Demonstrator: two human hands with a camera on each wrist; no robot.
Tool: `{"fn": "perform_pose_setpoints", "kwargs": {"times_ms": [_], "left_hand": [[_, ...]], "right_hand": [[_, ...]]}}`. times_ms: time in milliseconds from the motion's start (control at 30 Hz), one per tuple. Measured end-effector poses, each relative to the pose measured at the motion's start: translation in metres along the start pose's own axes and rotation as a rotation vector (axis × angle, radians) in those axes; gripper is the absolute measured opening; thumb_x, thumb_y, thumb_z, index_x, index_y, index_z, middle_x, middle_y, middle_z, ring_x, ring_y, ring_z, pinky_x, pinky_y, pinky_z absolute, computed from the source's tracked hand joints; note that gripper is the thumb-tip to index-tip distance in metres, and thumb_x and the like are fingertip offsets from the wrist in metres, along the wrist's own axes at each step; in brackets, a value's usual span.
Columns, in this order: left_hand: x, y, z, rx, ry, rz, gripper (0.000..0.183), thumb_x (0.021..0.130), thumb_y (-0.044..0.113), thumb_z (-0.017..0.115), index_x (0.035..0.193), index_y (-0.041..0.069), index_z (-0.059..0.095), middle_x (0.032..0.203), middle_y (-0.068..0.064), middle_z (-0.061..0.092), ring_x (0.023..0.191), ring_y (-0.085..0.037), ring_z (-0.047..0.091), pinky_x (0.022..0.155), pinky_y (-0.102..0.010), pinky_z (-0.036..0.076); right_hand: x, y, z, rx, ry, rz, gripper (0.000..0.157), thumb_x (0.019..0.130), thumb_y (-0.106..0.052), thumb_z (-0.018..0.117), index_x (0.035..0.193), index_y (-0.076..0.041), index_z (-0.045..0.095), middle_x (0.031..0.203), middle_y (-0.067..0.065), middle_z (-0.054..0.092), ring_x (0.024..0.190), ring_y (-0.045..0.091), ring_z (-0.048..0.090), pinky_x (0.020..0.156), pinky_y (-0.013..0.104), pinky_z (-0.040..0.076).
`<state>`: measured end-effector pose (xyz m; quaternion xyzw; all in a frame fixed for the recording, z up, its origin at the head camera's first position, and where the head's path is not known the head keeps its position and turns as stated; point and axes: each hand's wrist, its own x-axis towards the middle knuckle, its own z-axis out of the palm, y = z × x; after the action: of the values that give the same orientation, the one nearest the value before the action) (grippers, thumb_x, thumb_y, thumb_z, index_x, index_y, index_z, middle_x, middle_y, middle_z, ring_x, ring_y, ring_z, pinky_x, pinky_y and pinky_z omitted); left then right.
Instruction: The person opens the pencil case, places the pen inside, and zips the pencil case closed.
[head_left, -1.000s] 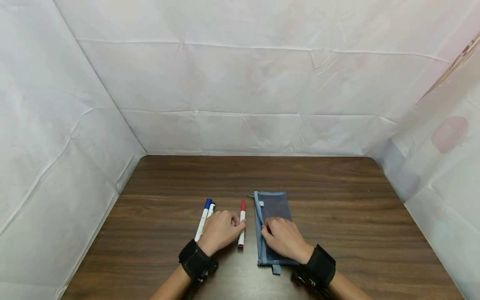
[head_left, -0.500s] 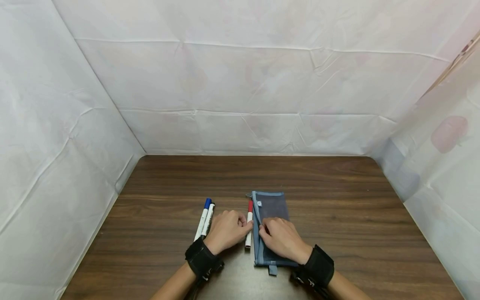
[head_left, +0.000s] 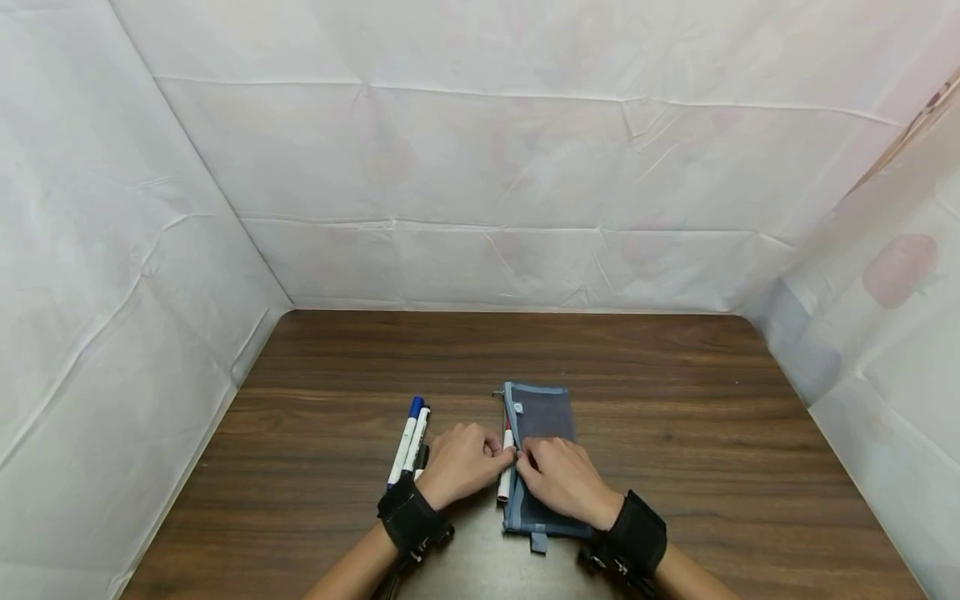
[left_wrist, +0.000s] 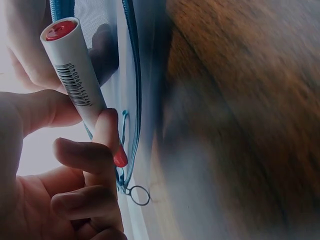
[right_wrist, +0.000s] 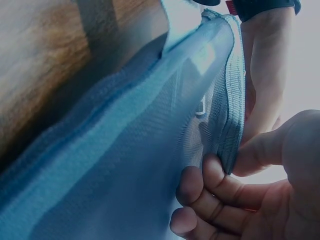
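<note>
My left hand (head_left: 461, 463) pinches a white marker with a red cap (left_wrist: 75, 70) between thumb and fingers. In the left wrist view its red cap end points into the unzipped mouth of a blue mesh zipper pouch (head_left: 543, 412), near the zipper's ring pull (left_wrist: 139, 195). The marker's white rear end still sticks out toward me. My right hand (head_left: 562, 475) pinches the pouch's zipper edge (right_wrist: 235, 90) between thumb and fingers, and the edge is lifted from the other side. In the head view the pouch lies lengthwise on the table, partly covered by the right hand.
Left of my left hand lie a blue-capped marker (head_left: 406, 440) and another white marker (head_left: 417, 437), side by side, with a black-ended one (head_left: 422, 458) partly hidden by the wrist. White cloth walls (head_left: 480, 167) surround the brown wooden table (head_left: 675, 375).
My left hand has moved right with the red-capped marker, from the table beside the pouch to its opening, so the cap is now partly covered. The pouch has shifted slightly left.
</note>
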<state>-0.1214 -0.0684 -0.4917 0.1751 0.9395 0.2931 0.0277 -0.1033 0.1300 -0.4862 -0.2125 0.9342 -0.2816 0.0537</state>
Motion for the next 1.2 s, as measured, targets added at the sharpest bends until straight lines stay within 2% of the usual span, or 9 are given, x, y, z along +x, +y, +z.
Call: {"fn": "perform_pose_setpoints", "kwargs": {"times_ms": [233, 567, 1200], "left_hand": [[0.002, 0.0, 0.004, -0.003, -0.019, -0.009, 0.042, 0.098, 0.038, 0.072, 0.058, 0.031, 0.061, 0.05, 0.019, 0.039, 0.047, -0.004, 0.039, 0.048, -0.024, 0.027], [0.003, 0.0, 0.007, -0.014, -0.058, -0.01, 0.05, 0.102, 0.036, 0.07, 0.055, 0.027, 0.053, 0.05, 0.016, 0.032, 0.046, -0.005, 0.03, 0.048, -0.024, 0.02], [0.003, -0.001, 0.011, 0.048, -0.071, 0.029, 0.045, 0.101, 0.038, 0.072, 0.059, 0.027, 0.062, 0.055, 0.014, 0.047, 0.049, -0.005, 0.042, 0.048, -0.024, 0.034]], "right_hand": [[0.0, -0.001, 0.0, 0.012, -0.009, 0.009, 0.037, 0.107, -0.015, 0.058, 0.071, -0.02, 0.049, 0.06, -0.008, 0.034, 0.05, 0.006, 0.031, 0.054, 0.025, 0.023], [0.001, 0.001, 0.001, 0.054, -0.024, 0.017, 0.036, 0.108, -0.015, 0.057, 0.072, -0.018, 0.052, 0.06, -0.009, 0.035, 0.05, 0.005, 0.032, 0.053, 0.025, 0.024], [0.001, -0.003, -0.001, 0.071, -0.031, 0.007, 0.036, 0.109, -0.014, 0.056, 0.074, -0.018, 0.053, 0.061, -0.008, 0.036, 0.051, 0.005, 0.032, 0.054, 0.025, 0.023]]}}
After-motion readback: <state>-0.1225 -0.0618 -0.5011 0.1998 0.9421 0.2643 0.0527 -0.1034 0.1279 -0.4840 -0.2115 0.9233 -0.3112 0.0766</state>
